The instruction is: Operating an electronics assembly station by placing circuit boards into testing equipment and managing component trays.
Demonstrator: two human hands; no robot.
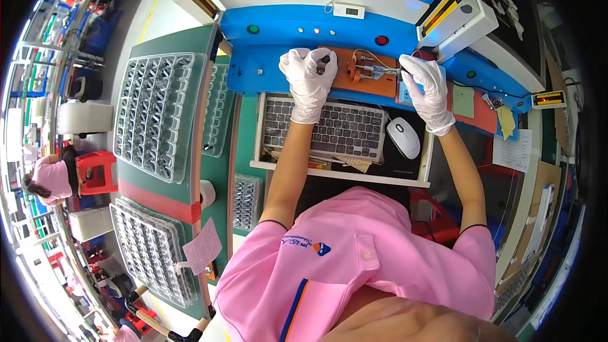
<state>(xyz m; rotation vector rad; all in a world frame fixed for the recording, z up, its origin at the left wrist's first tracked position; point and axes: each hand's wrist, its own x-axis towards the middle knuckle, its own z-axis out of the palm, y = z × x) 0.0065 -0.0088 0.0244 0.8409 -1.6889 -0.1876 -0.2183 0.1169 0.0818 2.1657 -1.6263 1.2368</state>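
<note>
A small dark part [323, 63] could be seated crooked on the orange fixture [354, 71] if pressed unevenly, and the toggle clamp [373, 72] could pinch a glove. The left hand [308, 73] is closed around the part at the fixture's left end. The right hand [423, 77] is pinched on the clamp handle at its right end.

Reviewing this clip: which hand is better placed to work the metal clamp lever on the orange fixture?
Right, probably. The right hand already rests at the outer end of the metal clamp lever on the orange fixture. The left hand is occupied, pinching a small dark part at the fixture's left end.
</note>
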